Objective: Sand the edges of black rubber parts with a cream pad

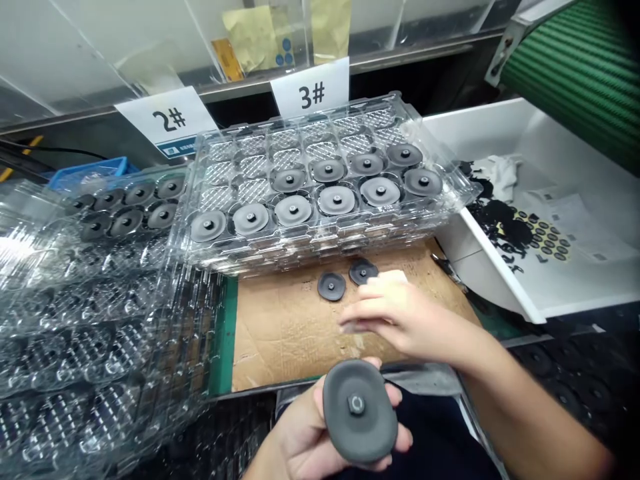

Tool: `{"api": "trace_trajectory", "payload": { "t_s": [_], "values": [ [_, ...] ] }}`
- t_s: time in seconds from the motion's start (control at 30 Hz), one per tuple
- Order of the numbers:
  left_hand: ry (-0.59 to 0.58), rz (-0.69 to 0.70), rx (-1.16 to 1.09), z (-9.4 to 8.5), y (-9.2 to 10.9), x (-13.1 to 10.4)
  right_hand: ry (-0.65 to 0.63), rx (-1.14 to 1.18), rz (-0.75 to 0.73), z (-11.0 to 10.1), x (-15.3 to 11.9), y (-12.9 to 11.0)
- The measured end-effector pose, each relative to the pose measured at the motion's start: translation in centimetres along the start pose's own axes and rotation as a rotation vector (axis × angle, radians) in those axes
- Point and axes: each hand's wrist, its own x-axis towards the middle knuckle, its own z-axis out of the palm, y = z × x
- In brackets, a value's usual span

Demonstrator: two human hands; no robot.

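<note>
My left hand (320, 427) grips a dark grey rounded-square disc (373, 433) with a small raised stub at its centre, its stubbed face turned up toward me. Over the cardboard sheet (280, 347), my right hand (385, 310) has its fingers bent and drawn together, slightly blurred. What lies between those fingertips is hard to make out; a bit of white (395, 275) shows behind the knuckles. Two similar discs lie just beyond that hand: one loose disc (331, 287) to the left, another (363, 271) partly behind the fingers.
Stacked clear plastic trays (320, 233) stand behind the cardboard; the top one holds several discs in its front pockets. More clear trays (100, 320) fill the left. A white bin (575, 287) with black scraps and sticker sheets sits right, below a green ribbed roll (575, 73).
</note>
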Motion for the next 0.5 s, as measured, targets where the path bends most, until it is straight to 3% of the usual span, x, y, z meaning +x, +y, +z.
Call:
{"api": "trace_trajectory", "payload": {
  "t_s": [0.07, 0.17, 0.3, 0.4, 0.5],
  "values": [
    [-0.055, 0.005, -0.060, -0.1, 0.3, 0.1, 0.012, 0.043, 0.142, 2.1, -1.3, 2.3],
    [-0.066, 0.054, -0.038, -0.2, 0.8, 0.2, 0.101, 0.081, 0.241, 7.1, -3.6, 5.0],
    [-0.043, 0.097, -0.056, -0.8, 1.2, 0.3, 0.285, 0.005, 0.371, 12.8, -6.1, 6.1],
    [-0.012, 0.149, -0.045, -1.1, 1.4, 0.3, 0.343, -0.023, 0.399, 14.2, -6.8, 5.8],
    [0.015, 0.214, 0.003, -1.0, 1.5, 0.4, 0.379, -0.021, 0.385, 14.0, -6.0, 6.1]
  ]
}}
